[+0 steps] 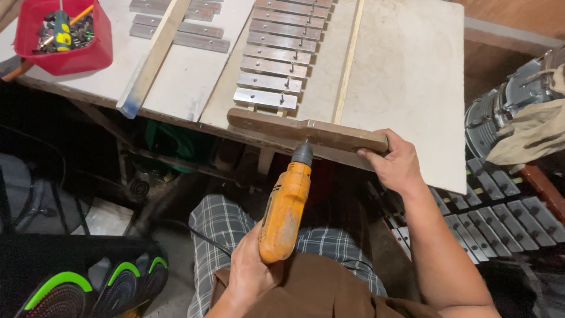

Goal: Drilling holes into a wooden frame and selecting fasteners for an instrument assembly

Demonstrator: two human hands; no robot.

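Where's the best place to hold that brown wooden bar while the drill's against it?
Probably the bar's right end, gripped from the right as the right hand does. The bar is long and lies along the table edge, and the drill in the left hand meets its middle.

A single camera worn on the person's head looks steeply down and forward over the lap. It sits close: both hands fill the lower middle of the view. Beyond the hands, the pale flat board surface [406,76] runs to the top edge, and the dark floor shows to the left of the hands.
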